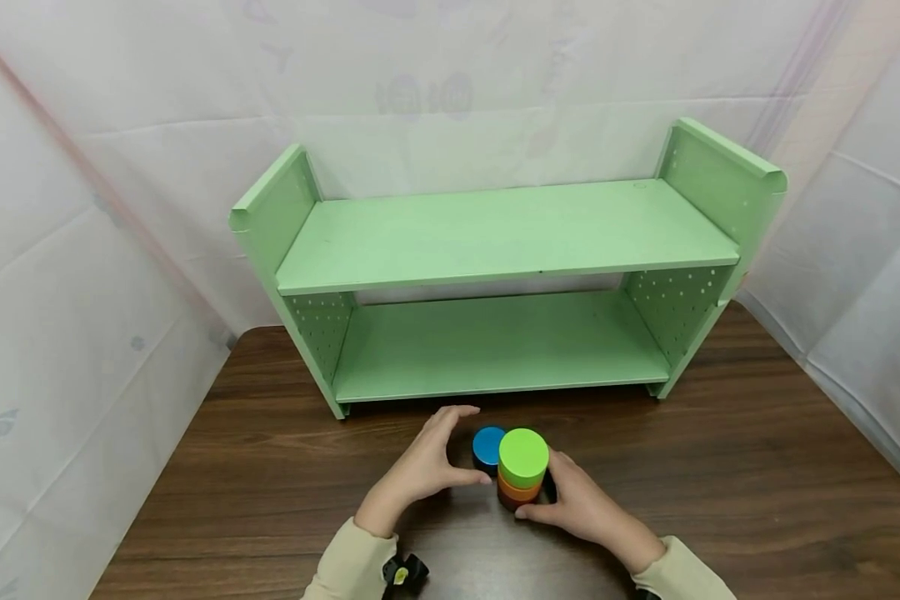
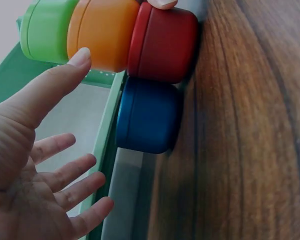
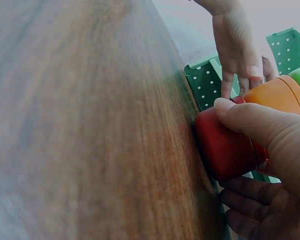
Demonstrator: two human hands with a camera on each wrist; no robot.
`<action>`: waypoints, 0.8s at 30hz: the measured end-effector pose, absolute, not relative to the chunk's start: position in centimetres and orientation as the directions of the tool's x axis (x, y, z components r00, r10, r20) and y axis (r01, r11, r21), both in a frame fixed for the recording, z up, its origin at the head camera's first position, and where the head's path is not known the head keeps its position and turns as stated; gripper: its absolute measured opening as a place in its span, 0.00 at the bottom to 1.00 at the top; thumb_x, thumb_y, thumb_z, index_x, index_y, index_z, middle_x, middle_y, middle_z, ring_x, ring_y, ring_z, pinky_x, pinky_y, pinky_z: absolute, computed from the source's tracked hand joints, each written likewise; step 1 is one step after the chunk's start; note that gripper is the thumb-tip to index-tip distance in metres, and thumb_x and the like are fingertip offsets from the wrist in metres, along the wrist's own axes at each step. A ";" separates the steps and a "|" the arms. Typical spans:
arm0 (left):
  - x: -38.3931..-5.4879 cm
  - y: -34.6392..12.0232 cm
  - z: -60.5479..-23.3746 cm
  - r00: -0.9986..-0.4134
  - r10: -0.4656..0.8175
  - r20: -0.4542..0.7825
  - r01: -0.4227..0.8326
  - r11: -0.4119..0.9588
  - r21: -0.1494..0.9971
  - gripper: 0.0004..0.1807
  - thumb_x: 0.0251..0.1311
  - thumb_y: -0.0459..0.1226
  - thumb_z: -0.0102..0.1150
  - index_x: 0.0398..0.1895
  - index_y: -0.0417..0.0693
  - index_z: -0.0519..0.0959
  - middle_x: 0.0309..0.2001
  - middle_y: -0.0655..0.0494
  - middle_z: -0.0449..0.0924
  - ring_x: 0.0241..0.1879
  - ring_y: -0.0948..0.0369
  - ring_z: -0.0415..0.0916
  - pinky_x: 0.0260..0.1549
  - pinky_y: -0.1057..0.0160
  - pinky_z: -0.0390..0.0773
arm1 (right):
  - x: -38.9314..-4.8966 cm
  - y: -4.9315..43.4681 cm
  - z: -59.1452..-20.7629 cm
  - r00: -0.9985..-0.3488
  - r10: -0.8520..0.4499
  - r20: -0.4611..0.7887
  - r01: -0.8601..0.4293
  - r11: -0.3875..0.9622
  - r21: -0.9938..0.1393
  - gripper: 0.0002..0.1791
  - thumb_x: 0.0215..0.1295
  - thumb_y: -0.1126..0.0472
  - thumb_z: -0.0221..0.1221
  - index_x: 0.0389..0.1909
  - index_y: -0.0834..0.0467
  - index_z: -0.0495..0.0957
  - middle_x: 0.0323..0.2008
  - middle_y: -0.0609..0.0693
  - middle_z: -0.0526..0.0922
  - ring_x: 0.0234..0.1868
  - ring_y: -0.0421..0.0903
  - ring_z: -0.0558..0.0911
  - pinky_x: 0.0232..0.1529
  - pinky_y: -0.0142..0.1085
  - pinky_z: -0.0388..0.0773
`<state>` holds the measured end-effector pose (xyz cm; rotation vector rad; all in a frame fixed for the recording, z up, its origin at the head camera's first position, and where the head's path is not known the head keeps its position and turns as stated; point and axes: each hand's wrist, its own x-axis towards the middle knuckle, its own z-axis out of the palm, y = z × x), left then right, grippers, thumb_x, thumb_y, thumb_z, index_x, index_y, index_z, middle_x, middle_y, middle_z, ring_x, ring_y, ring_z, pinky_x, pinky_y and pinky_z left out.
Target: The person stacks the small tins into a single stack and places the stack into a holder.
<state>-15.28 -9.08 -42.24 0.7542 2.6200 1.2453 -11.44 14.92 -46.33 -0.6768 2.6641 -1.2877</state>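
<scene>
A stack of small round lidded canisters stands on the wooden table: green on top, orange in the middle, red at the bottom. Right beside the red one sits a blue canister, also on the table. My right hand grips the red canister, its thumb across the near side and its fingers round the back, as the right wrist view shows. To the left of the blue canister, my left hand is spread with thumb and fingers apart, holding nothing.
A green two-tier shelf with raised, perforated side panels stands on the table behind the canisters. White printed cloth hangs behind and at both sides. A black bow-like item is at the left sleeve.
</scene>
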 end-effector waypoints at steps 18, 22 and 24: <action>-15.6 -8.7 -44.0 -0.855 0.516 0.055 0.401 0.591 0.700 0.44 0.48 0.43 0.73 0.69 0.45 0.63 0.67 0.46 0.65 0.67 0.42 0.58 0.60 0.38 0.62 | -11.4 14.9 -46.6 -0.897 -0.434 0.080 -0.329 0.539 -0.775 0.45 0.50 0.50 0.71 0.67 0.60 0.61 0.60 0.56 0.72 0.60 0.59 0.71 0.55 0.58 0.69; -15.8 -8.7 -44.2 -0.852 0.519 0.059 0.409 0.592 0.695 0.44 0.47 0.42 0.74 0.68 0.45 0.64 0.66 0.47 0.66 0.66 0.43 0.59 0.59 0.38 0.63 | -11.4 14.9 -46.6 -0.896 -0.434 0.094 -0.342 0.541 -0.768 0.45 0.50 0.50 0.71 0.66 0.60 0.61 0.59 0.56 0.72 0.59 0.59 0.72 0.54 0.58 0.70; -15.8 -8.7 -44.2 -0.851 0.522 0.054 0.407 0.592 0.696 0.44 0.47 0.42 0.74 0.68 0.45 0.64 0.66 0.48 0.66 0.66 0.43 0.60 0.59 0.39 0.64 | -11.4 14.9 -46.6 -0.896 -0.434 0.095 -0.344 0.543 -0.766 0.45 0.50 0.50 0.71 0.66 0.60 0.61 0.59 0.56 0.73 0.59 0.59 0.72 0.54 0.58 0.70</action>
